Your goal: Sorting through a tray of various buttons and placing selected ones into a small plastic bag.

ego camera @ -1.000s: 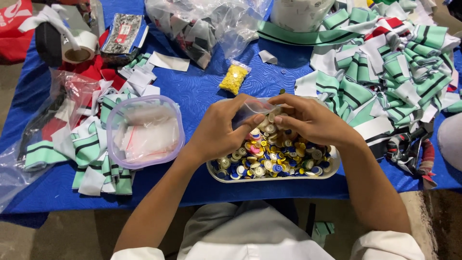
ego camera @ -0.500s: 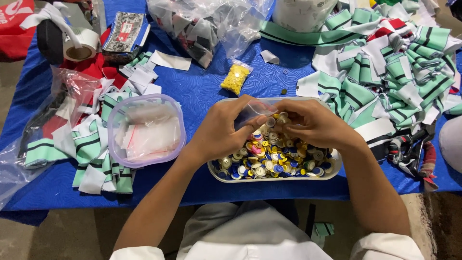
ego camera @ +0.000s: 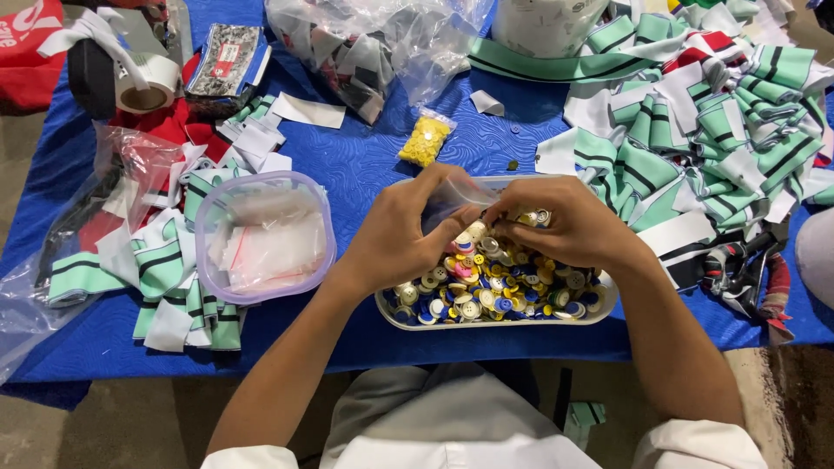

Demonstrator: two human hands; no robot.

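A shallow tray [ego camera: 599,310] full of mixed coloured buttons [ego camera: 495,291] sits on the blue table in front of me. Over it, my left hand [ego camera: 404,234] pinches a small clear plastic bag [ego camera: 452,198] at its mouth. My right hand [ego camera: 573,226] is closed beside the bag, fingertips at its opening, with a few buttons showing between the fingers. Both hands touch each other above the tray.
A lidded plastic tub [ego camera: 261,239] of small clear bags stands left of the tray. A bag of yellow buttons [ego camera: 424,141] lies behind. Green-and-white striped fabric pieces [ego camera: 695,130] pile on the right and left. A tape roll [ego camera: 143,82] and bagged cloth [ego camera: 365,43] sit at the back.
My hands have stayed over the tray, shifting slightly; the fingers worked at the small bag's mouth. Nothing else moved.
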